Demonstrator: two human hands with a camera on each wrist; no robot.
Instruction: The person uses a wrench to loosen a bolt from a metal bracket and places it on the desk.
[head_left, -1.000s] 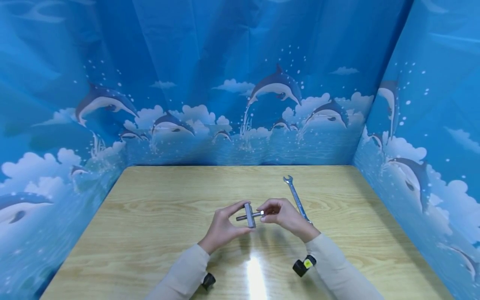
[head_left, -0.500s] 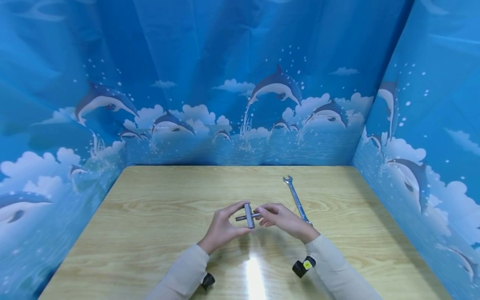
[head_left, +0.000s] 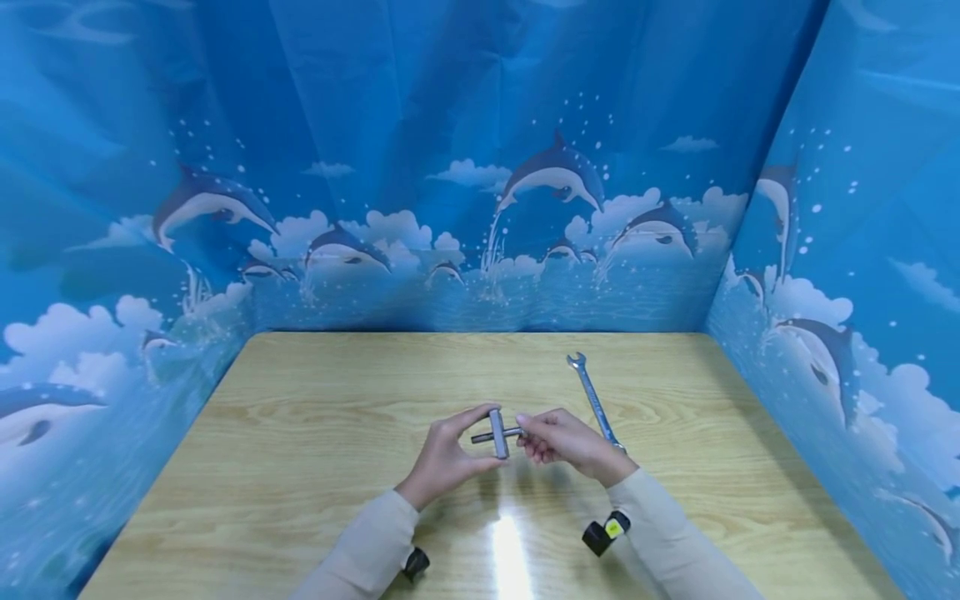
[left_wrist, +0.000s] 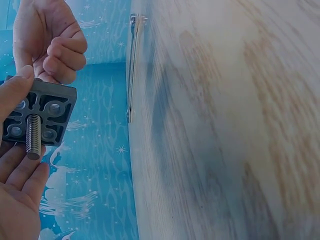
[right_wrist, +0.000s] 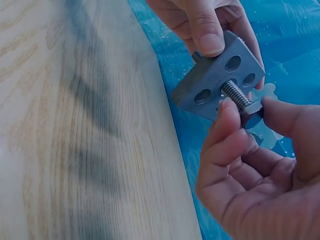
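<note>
Right grip [head_left: 564,440] pinching bolt [right_wrist: 235,94], left grip [head_left: 448,452] spanning plate [right_wrist: 215,75]

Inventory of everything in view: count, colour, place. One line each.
Plate: 1, grey, in the left hand
Bolt: 1, silver, through the plate
Wrench: 1, silver, on the table, near the right hand
Table: 1, pale wood, under the hands
Dolphin-print curtain: count unclear, blue and white, behind and beside the table
Sleeves: 2, off-white, lower head view
Wrist cameras: 2, black, at the sleeves
Left hand: 1, bare, gripping the plate's edges
Right hand: 1, bare, pinching the bolt's head
</note>
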